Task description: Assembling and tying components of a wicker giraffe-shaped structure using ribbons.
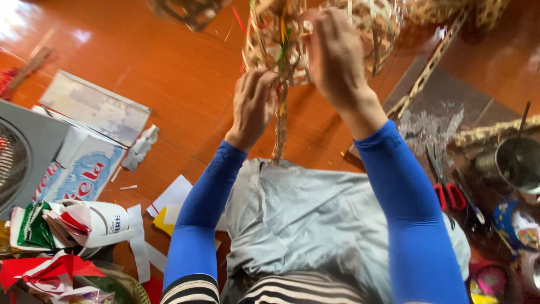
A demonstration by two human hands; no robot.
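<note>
Both hands are raised over the lap at a half-woven basket [315, 28] made of pale straw-coloured strips with a few green and red ones, held up above the reddish-brown wooden floor [169, 67] near the top edge of the view. Left hand [254, 107] is closed, fingers curled around a plaited strand [280, 121] that hangs from the basket's lower side down toward the lap. Right hand [336, 56] is pressed on the basket's weave, fingers bent into the strips; seen from the back, so cannot tell whether it pinches a strip or only braces the weave. Both arms wear blue sleeves. Grey cloth [315, 208] covers the lap, striped black-and-white fabric below it at the bottom edge.

On the floor at left: an opened cardboard carton [84, 146] with red lettering, a grey fan housing [22, 157] at the left edge, paper scraps in white and yellow [169, 202] beside the left sleeve, a heap of red, green and white cut packaging [62, 236] in the bottom-left corner.

At right: red-handled scissors [447, 188] on a dark mat [444, 107], a metal pot [517, 163] near the right edge, rolls of tape [506, 242] toward the bottom-right corner. 1 more woven piece [191, 11] at the top edge, well apart from the hands.
</note>
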